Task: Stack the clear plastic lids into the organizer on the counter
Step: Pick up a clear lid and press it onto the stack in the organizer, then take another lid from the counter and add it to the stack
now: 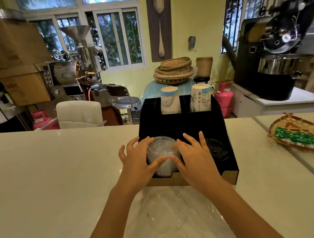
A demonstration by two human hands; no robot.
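A black organizer [178,121] stands on the white counter [54,171] in front of me. A stack of clear domed plastic lids [162,151] sits in its front left compartment. My left hand [136,160] curls around the left side of the stack, thumb across the front. My right hand [193,155] presses on the stack's right side, fingers spread over the divider. The front right compartment holds dark lids [217,150]. More clear lids in a plastic wrap [176,215] lie on the counter between my forearms.
Two stacks of printed paper cups [170,99] [201,97] stand in the organizer's rear compartments. A woven tray with green wrapped sweets [298,136] lies at the right. Beyond the counter are a white chair, a stool, roasting machines and pink gas cylinders.
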